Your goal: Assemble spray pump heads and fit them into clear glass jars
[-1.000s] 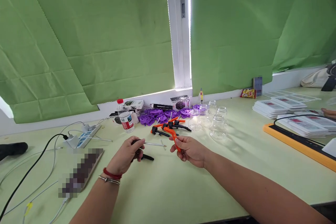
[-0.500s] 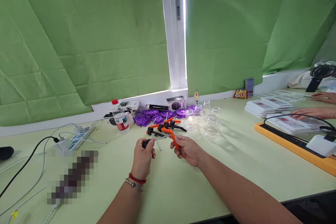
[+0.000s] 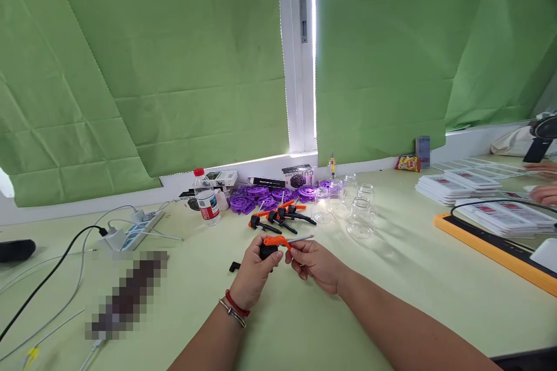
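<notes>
My left hand is closed around a black rounded part and one end of a bent orange lever. A thin metal rod juts out to the right beside the lever; where it joins is hidden. My right hand pinches the lever's lower right end. On the table, left of my left hand, lies a small black elbow-shaped piece. Just beyond my hands are several black parts with orange levers and metal rods.
Clear glass jars stand to the right, and purple spoked pieces are heaped behind. A red-capped bottle and a power strip are on the left. At right are stacked white cards, an orange-edged board and another person's hand.
Both my hands have come closer together and lower. The orange lever has turned from steep to nearly level, its left end now in my left hand. The black elbow piece now shows on the table.
</notes>
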`<state>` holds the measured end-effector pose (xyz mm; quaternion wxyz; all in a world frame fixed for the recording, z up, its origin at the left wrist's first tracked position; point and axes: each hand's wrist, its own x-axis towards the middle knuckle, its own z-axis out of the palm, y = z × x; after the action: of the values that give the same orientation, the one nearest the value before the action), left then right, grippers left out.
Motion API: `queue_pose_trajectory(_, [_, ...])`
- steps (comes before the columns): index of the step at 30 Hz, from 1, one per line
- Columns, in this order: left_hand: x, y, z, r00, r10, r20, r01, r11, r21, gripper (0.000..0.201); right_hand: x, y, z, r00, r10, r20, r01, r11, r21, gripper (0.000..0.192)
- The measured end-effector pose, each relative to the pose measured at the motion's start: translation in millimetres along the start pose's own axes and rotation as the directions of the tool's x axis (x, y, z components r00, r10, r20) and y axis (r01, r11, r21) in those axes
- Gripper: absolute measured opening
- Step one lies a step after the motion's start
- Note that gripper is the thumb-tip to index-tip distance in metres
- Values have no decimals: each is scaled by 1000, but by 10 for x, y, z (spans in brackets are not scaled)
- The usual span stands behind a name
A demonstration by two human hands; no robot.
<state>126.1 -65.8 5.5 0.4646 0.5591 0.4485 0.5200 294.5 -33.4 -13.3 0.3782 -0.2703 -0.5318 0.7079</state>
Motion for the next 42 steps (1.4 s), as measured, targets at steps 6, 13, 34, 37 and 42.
queue_pose_trajectory(6, [-12,-27,-31,999,-3,34,7,994,-112,37,-19,10,5,999,28,-21,-28,1000,-8,38])
queue_pose_trajectory(13, [-10,-24,-42,996,-89,-12,77,920,-385,54,-9,47,-2,999,42,1,-42,999,-21,50])
queue_pose_trajectory(34, [255,31,-603,847,-7,-531,-272,854,-444,23,118,126,12,966,-260,15,123,406,-905,34])
queue_pose_trajectory(37, [259,15,-589,838,-3,-545,-278,858,-432,22,253,101,196,980,-163,112,139,167,-976,32])
queue_pose_trajectory(42, [252,0,-566,855,-9,-518,-229,891,-393,22,551,79,460,993,-28,112,105,-194,-975,21])
